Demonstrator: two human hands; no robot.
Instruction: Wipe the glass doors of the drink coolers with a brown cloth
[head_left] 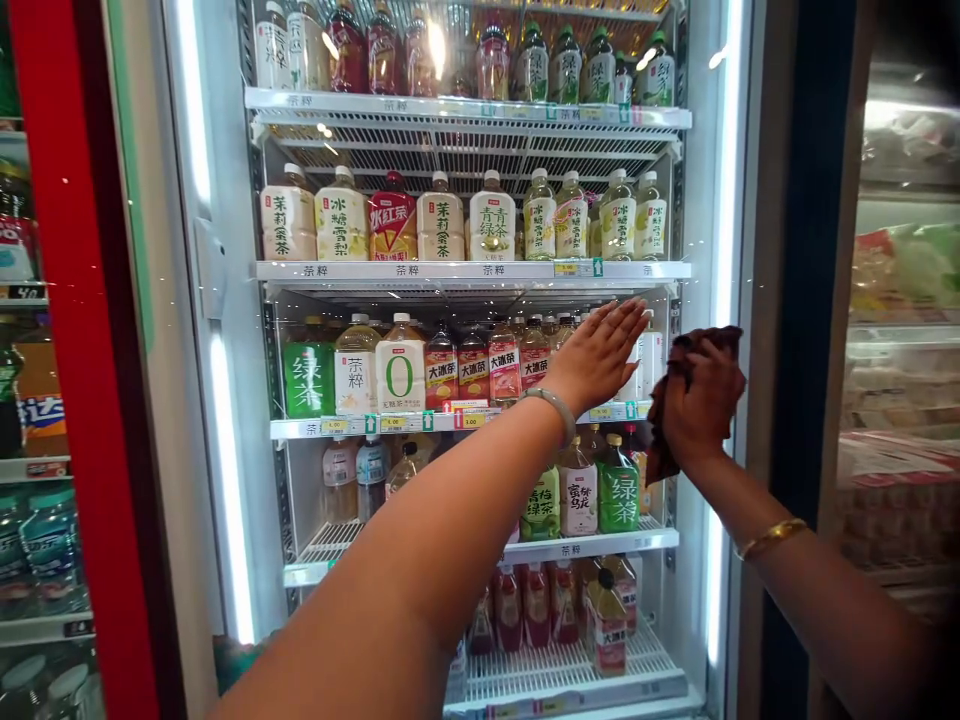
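Gold bangle (772,538) could knock if that wrist dips. Right hand (705,405) curls round a brown cloth (661,432), seemingly against the glass door (436,50); left hand (592,360), fingers open and flat, may smear it.

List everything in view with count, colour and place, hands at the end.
Shelves: at least five, white, centre
Top bottles: several, white, dark red, green, highest shelf shown
Second-shelf bottles: nine in front, mostly pale, one red
Lower bottles: many, mixed colours, partly hidden
Light strips: two, white, either side
Red panel: one, left
Left-side bottles: several, mixed colours, beyond panel
Packages: several, blurred, far right
Cloth: one, dark maroon, in right hand
Bracelets: two, pale left, gold right
Left hand: one, open, centre-right
Right hand: one, gripping cloth
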